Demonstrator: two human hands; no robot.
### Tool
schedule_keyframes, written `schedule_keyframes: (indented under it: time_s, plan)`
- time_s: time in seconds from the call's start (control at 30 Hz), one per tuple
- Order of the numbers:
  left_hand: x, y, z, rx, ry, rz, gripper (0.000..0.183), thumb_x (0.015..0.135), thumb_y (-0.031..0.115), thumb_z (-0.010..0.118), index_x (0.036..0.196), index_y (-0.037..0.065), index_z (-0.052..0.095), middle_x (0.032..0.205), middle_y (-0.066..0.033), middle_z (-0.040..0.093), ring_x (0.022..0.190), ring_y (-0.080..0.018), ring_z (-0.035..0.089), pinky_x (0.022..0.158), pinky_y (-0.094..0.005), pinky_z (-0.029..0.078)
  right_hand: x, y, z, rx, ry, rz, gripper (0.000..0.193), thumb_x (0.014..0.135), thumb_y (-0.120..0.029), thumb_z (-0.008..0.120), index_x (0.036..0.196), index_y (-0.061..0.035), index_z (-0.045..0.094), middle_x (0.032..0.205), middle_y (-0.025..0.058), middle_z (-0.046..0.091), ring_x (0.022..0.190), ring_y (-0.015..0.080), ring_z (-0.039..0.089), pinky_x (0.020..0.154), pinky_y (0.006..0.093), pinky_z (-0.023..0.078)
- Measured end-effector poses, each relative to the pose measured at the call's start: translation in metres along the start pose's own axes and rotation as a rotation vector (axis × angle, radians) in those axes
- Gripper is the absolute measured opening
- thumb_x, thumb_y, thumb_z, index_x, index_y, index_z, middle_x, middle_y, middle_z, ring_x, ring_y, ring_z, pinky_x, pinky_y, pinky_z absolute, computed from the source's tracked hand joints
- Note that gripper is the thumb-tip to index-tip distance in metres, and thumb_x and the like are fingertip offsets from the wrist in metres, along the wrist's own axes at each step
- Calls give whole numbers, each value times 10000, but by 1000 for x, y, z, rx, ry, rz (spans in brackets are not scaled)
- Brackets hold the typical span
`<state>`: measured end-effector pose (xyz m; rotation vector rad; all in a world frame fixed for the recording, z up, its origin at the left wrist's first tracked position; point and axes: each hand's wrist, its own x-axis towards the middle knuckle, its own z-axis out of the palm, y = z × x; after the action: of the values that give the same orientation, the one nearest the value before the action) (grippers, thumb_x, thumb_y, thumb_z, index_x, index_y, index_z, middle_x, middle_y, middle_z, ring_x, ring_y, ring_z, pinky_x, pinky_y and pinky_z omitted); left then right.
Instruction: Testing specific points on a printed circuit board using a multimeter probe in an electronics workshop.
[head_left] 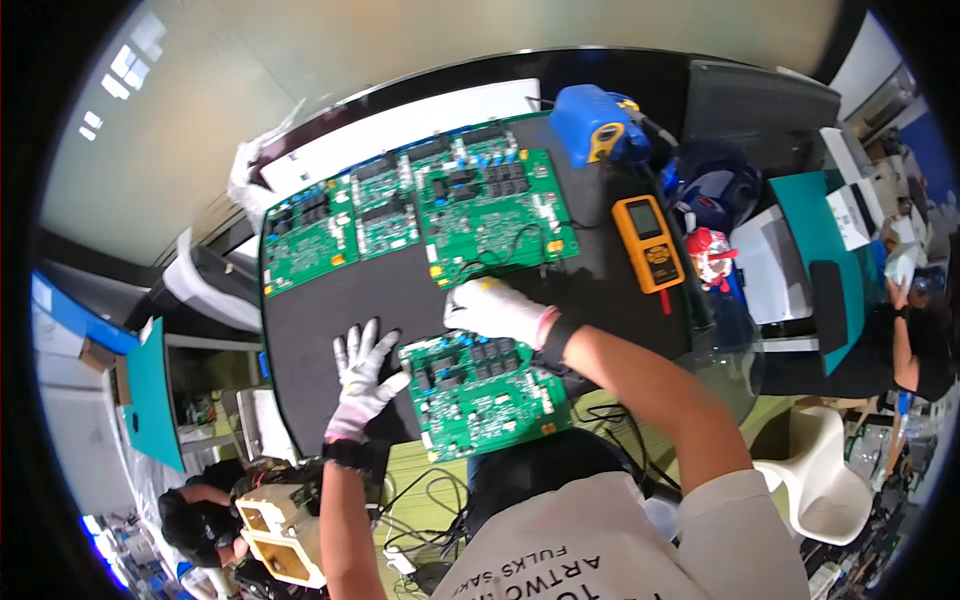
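A green circuit board (495,412) with black and blue parts lies at the near edge of the dark table, partly overhanging it. Beside its left edge is my left hand (362,385), in a white glove, with fingers spread and the thumb close to the board; whether they touch I cannot tell. My right hand (500,310), also gloved, is just beyond that board's far edge with its fingers curled together. Whatever is in those fingers is hidden. Farther back lies another green board (500,235), with a thin black lead curving over it toward my right hand.
More green boards (310,240) line the table's far left. An orange handheld meter (648,245) and a blue device (595,125) stand on the right. Black cables (425,495) trail over the floor. Other people (200,510) are at the sides, near a white chair (820,480).
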<state>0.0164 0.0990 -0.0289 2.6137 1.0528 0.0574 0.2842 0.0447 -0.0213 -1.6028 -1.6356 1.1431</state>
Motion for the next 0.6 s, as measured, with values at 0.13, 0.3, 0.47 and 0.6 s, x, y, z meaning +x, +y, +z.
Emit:
schedule_keyframes:
  time_s: [0.13,0.3,0.47,0.6]
  plan:
    - [0,-6,4,21,-10,28,712,731,633,536,1303,216,455,1431,-137,283,1323,-416,184,1082,-529,25,-3,-6,-4,-86,5,2,284,774,-302,566,836,-39,654,794,163,639,777,303,619,716,379,470]
    - [-5,-13,8,99,-18,72,699,777,642,454,1349,245,391,1446,-158,235,1315,-449,177,1053,-585,17,-5,-18,-1,-51,-3,54,276,774,-289,550,823,-33,640,771,162,628,734,288,607,692,370,457]
    - [-1,-13,13,145,-38,123,677,833,621,384,1374,218,344,1447,-195,208,1305,-478,169,1028,-623,2,-2,-13,-4,-106,-3,-7,258,781,-272,568,804,-23,632,770,137,620,721,259,593,678,344,450]
    - [3,-6,16,133,-20,141,674,841,603,385,1382,205,329,1456,-188,193,1316,-470,143,1022,-628,-14,-12,8,-8,-26,84,-139,201,791,-199,583,819,-9,642,750,117,635,670,168,589,641,293,454]
